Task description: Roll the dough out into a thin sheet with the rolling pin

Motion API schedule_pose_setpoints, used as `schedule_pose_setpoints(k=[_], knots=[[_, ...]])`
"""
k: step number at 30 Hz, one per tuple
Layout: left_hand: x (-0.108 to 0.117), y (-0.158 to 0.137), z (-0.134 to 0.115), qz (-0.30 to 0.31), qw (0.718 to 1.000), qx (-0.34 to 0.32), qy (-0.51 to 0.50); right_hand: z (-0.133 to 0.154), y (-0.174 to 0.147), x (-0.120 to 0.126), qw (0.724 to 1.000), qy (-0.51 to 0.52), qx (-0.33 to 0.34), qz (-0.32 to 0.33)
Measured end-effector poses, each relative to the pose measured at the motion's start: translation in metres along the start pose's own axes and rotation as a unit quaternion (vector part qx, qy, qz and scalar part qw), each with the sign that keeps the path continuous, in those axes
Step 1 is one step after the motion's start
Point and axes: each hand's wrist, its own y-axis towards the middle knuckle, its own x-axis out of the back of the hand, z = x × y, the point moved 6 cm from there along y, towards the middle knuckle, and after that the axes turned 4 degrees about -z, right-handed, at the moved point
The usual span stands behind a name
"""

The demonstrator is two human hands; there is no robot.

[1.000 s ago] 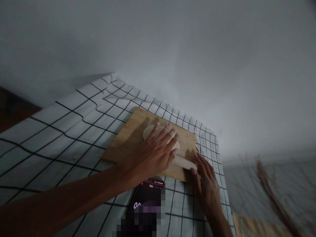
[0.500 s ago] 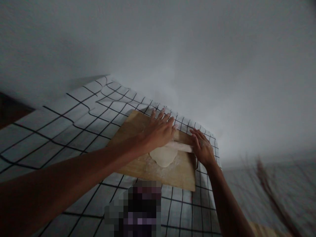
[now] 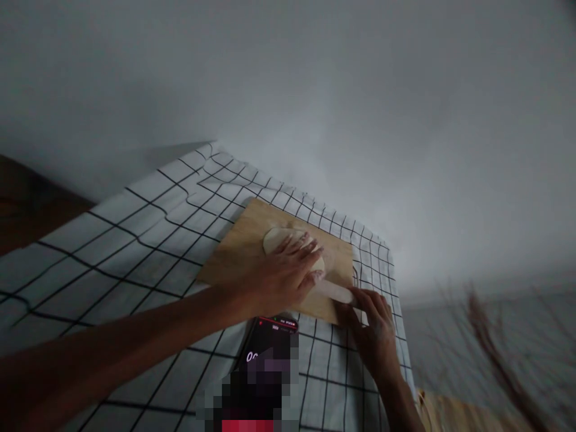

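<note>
The dough (image 3: 275, 239) is pale, flat and roundish, on the wooden board (image 3: 238, 243). The left hand (image 3: 288, 273) is over it, fingers a bit spread. The right hand (image 3: 377, 327) pinches the rolling pin (image 3: 333, 291). The phone (image 3: 269, 341) shows "0"; other writing is blurry.

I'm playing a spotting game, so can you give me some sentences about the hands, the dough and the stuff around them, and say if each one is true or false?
1. The dough lies on the wooden board. True.
2. The right hand is on the phone. False: it is at one end of the rolling pin.
3. The left hand is over part of the dough. True.
4. The tablecloth is covered in polka dots. False: it is pale with dark crossing lines.
5. The dough is a round, tall ball. False: it is rolled out flat.
</note>
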Motion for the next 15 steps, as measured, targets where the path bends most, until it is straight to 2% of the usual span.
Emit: schedule_pose_setpoints(k=[2, 5, 7, 10, 15], knots=[[0.019, 0.006, 0.009, 0.012, 1.000, 0.008, -0.018, 0.001, 0.006, 0.005, 0.999, 0.034, -0.019, 0.017], [0.053, 0.018, 0.022, -0.027, 0.999, 0.022, -0.018, 0.008, 0.015, 0.011, 0.993, 0.096, -0.046, 0.044], [0.061, 0.019, 0.025, -0.043, 0.999, 0.019, 0.000, 0.016, 0.015, 0.010, 0.992, 0.098, -0.048, 0.058], [0.048, 0.011, 0.022, -0.040, 0.999, 0.007, 0.035, 0.027, 0.005, 0.003, 0.996, 0.058, -0.032, 0.062], [0.013, 0.007, 0.028, -0.031, 0.996, 0.011, 0.084, 0.027, 0.004, -0.004, 0.998, -0.047, 0.028, -0.005]])
